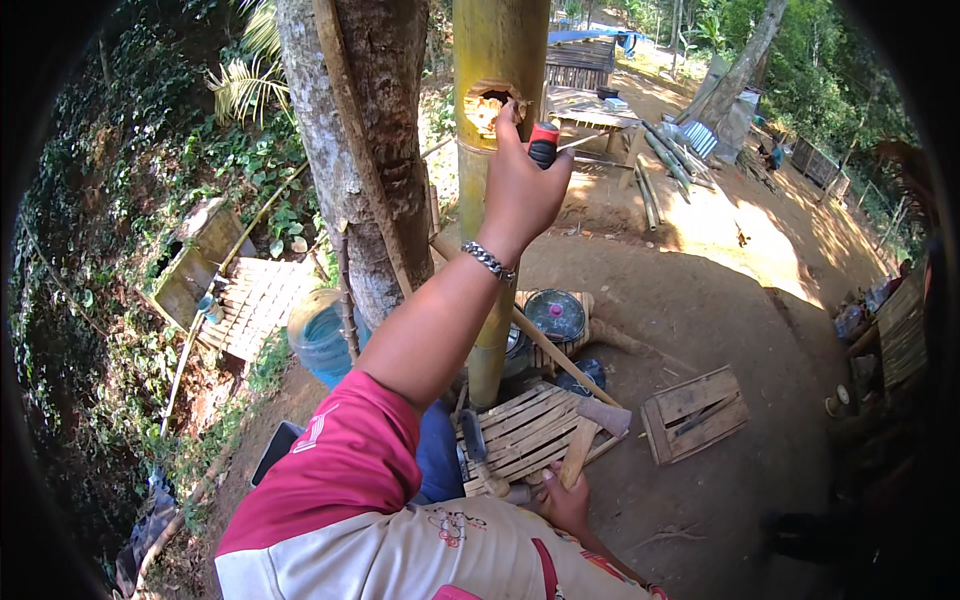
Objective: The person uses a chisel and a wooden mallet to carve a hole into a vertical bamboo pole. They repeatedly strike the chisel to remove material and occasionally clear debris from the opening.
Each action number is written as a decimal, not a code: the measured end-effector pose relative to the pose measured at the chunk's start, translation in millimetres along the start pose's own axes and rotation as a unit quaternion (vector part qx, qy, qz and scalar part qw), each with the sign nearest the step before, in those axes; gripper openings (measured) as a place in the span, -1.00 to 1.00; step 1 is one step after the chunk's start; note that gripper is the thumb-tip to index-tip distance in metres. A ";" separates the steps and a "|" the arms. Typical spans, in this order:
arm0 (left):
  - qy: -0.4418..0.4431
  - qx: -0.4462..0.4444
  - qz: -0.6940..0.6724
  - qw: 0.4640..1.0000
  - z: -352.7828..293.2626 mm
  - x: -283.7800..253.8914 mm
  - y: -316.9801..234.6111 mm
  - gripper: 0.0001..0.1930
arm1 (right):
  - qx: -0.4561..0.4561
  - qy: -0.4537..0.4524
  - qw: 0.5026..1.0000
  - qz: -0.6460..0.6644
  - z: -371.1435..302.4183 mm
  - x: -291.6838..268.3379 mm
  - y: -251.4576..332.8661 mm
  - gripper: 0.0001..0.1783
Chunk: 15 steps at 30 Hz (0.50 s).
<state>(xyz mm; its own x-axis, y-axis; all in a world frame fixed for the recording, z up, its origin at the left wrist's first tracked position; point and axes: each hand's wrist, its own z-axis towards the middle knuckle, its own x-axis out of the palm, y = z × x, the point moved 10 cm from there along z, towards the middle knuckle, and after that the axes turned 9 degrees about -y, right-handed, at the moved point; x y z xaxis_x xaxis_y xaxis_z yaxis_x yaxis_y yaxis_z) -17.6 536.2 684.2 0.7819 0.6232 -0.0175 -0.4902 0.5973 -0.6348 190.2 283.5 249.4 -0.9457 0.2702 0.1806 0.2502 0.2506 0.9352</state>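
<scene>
My left hand (pixel 527 190) reaches up to an upright thick yellow-green bamboo pole (pixel 500 45). Its fingers are at a rough hole (pixel 490 100) cut in the pole's side, with pale splintered edges. Held in the same hand is what looks like a screwdriver (pixel 543 143), with a red and black handle and a thin metal shaft pointing right. Low and close to my body, my right hand (pixel 568 502) is closed round the wooden handle of a hatchet (pixel 602 415), its head upward. The tips of my left fingers are partly hidden at the hole.
A tree trunk (pixel 370 150) stands left of the pole. Below are a slatted bamboo platform (pixel 530 425), a wooden frame (pixel 695 412), a basin with a clear lid (pixel 555 315) and a blue barrel (pixel 325 335). Cut bamboo poles (pixel 665 160) lie farther off. Leafy slope falls away left.
</scene>
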 end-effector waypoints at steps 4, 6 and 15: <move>0.019 -0.007 -0.027 0.999 -13.0 -1.1 12.0 -0.23 | 0.001 -0.007 1.000 -0.007 -1.9 0.7 2.8 -0.70; 0.014 -0.030 -0.056 0.998 -14.7 -3.7 17.7 -0.17 | 0.003 -0.010 1.000 -0.017 -2.2 0.7 0.9 -0.68; 0.102 -0.120 -0.033 0.987 -15.7 11.2 11.9 -0.01 | 0.007 -0.001 0.999 -0.042 -4.2 2.5 -6.7 -0.64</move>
<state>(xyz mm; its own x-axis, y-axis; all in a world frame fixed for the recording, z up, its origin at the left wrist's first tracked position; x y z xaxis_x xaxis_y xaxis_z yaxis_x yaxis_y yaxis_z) -8.5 542.3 664.3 0.8823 0.4577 -0.1098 -0.3496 0.4810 -0.8040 185.3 278.6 244.9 -0.9631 0.2494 0.1016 0.1734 0.2858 0.9425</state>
